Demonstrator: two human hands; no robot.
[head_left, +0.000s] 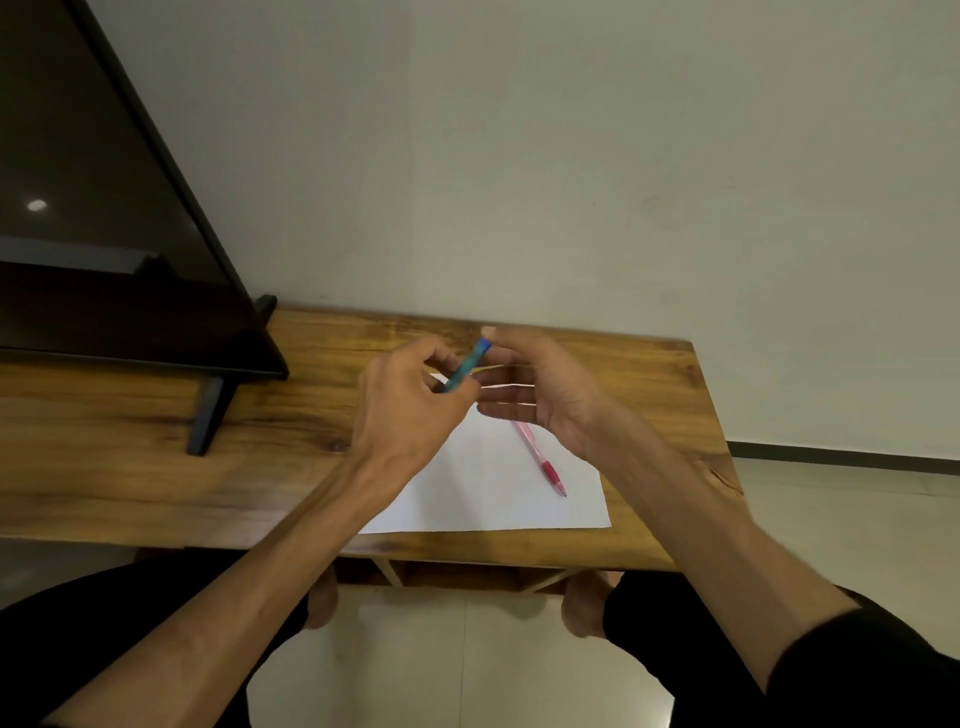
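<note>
**A:** Where is the pen?

**B:** The teal pen is up in the air over the far edge of the paper, tilted, with its blue cap pointing up and away.

**A:** Who has hold of it?

**B:** The left hand grips the lower barrel, with its fingers curled round it. The right hand meets the cap end. Its thumb sits at the cap and its fingers reach fairly straight beneath. It is blurred, so I cannot tell whether it pinches the cap or only touches it.

**A:** What lies under them?

**B:** 1 white sheet, with its near edge just short of the table's front edge and its right corner near the table's right end. 1 pink pen lies slantwise on the sheet, below the right wrist and apart from both hands.

**A:** And is there room around?

**B:** The wooden table shows bare wood to the left of the sheet, as far as the screen's foot. The dark screen stands at the left end, well apart from the hands. The table's back edge meets the wall, and tiled floor lies past its right edge.
</note>
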